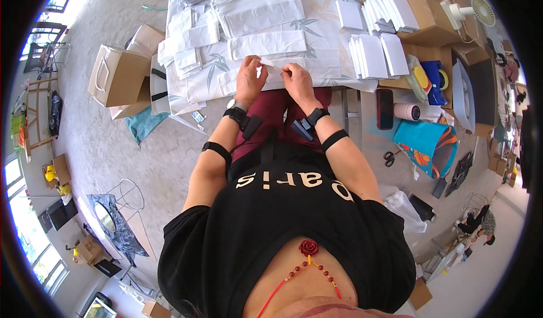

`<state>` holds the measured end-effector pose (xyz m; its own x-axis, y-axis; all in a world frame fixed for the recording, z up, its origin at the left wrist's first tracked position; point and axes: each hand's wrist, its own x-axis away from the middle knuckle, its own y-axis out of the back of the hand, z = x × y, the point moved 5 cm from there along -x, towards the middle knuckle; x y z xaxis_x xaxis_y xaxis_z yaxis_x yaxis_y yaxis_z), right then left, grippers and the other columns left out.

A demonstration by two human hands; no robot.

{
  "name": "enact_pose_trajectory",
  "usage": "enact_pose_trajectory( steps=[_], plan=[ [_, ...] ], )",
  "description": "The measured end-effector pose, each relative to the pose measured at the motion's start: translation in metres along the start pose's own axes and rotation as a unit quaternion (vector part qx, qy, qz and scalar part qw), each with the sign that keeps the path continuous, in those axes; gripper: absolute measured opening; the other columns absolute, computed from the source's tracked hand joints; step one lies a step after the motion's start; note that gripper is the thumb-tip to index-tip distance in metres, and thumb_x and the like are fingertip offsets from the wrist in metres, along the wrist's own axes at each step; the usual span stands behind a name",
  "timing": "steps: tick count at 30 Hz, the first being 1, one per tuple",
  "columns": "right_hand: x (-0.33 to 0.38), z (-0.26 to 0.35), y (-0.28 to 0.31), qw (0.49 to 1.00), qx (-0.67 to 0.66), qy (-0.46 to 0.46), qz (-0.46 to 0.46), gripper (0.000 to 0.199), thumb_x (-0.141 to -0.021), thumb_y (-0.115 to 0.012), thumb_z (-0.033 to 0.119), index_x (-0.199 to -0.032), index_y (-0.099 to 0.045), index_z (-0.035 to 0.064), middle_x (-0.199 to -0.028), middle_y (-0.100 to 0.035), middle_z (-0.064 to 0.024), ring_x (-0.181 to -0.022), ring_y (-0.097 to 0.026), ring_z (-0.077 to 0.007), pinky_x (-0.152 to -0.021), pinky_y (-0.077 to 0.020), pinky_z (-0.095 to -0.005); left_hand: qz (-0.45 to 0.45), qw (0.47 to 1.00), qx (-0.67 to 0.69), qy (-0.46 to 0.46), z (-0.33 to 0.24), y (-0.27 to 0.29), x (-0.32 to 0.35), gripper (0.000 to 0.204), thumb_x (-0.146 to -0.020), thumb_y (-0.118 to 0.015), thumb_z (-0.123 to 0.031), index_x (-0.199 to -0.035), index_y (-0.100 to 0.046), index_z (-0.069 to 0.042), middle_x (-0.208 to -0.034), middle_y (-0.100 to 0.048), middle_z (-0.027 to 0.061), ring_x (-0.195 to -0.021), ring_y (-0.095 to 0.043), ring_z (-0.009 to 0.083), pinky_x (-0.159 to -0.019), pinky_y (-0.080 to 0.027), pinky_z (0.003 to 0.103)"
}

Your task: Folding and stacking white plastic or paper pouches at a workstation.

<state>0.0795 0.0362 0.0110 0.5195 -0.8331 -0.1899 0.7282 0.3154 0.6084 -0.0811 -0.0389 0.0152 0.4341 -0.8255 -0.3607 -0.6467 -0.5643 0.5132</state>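
Near the front edge of a table with a white leaf-patterned cover [317, 72], my two hands are close together. A small thin piece of white paper [270, 64] spans the gap between them. My left hand [250, 80] pinches its left end, and my right hand [298, 81] has its fingers closed at the other end. Just beyond my hands lies a flat white paper sleeve [267, 44]. Behind it are overlapping rows of similar white sleeves [257, 15]. A smaller stack of white sleeves [189, 38] sits to the left.
Stacks of white boxes [378, 56] stand on the table's right. Further right are a phone [384, 108], a pink cylinder [406, 111], a teal bag [424, 145], scissors [390, 158] and a small fan [472, 11]. Open cardboard boxes [121, 77] are left of the table.
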Motion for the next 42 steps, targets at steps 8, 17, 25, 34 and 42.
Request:
enact_pose_trajectory(
  steps=[8,17,25,34,42],
  plan=[
    [0.004,-0.014,-0.007,0.993,-0.063,-0.099,-0.028,0.013,-0.092,-0.069,0.013,-0.093,-0.069,0.0004,-0.087,-0.074,-0.0166,-0.081,-0.073,-0.035,-0.075,-0.0564,-0.0436,-0.1,0.993,0.0,0.06,0.015,0.035,0.007,0.013,-0.091,-0.07,0.0,-0.102,-0.065,-0.001,-0.12,-0.065,0.015,-0.101,-0.067,0.027,-0.076,-0.059,0.033],
    [0.013,-0.044,-0.025,0.978,-0.071,-0.194,0.0,0.025,-0.092,-0.066,0.024,-0.096,-0.069,-0.0007,-0.088,-0.074,-0.0203,-0.085,-0.072,-0.0414,-0.077,-0.056,-0.0455,-0.184,0.938,0.083,0.282,0.071,0.086,0.088,0.041,-0.098,-0.067,-0.015,-0.127,-0.046,0.004,-0.121,-0.057,0.0175,-0.111,-0.06,0.0268,-0.099,-0.05,0.037],
    [0.01,-0.039,-0.01,0.939,-0.168,-0.299,0.026,0.025,-0.096,-0.066,0.024,-0.1,-0.068,-0.0005,-0.082,-0.075,-0.0075,-0.06,-0.071,-0.0157,-0.051,-0.0541,-0.0291,-0.223,0.938,-0.028,0.262,0.036,0.077,0.069,0.07,-0.089,-0.075,-0.012,-0.142,-0.034,0.008,-0.135,-0.047,0.0253,-0.117,-0.056,0.0335,-0.102,-0.048,0.042],
    [0.008,-0.04,-0.008,0.943,-0.168,-0.287,0.024,0.017,-0.097,-0.063,0.013,-0.103,-0.067,-0.0025,-0.084,-0.076,-0.0081,-0.057,-0.068,-0.0129,-0.047,-0.0521,-0.0277,-0.155,0.957,-0.054,0.241,0.066,0.083,0.06,0.067,-0.082,-0.073,0.0,-0.14,-0.04,0.006,-0.127,-0.051,0.0251,-0.106,-0.061,0.032,-0.087,-0.054,0.039],
    [0.02,-0.035,0.01,0.955,-0.16,-0.248,-0.017,0.017,-0.097,-0.064,0.015,-0.097,-0.068,-0.0018,-0.078,-0.074,-0.009,-0.055,-0.07,-0.0179,-0.051,-0.0536,-0.0311,-0.168,0.93,0.07,0.319,0.069,0.076,0.047,0.065,-0.084,-0.075,-0.001,-0.138,-0.04,0.003,-0.114,-0.062,0.0145,-0.084,-0.068,0.0175,-0.077,-0.057,0.032]
  ],
)
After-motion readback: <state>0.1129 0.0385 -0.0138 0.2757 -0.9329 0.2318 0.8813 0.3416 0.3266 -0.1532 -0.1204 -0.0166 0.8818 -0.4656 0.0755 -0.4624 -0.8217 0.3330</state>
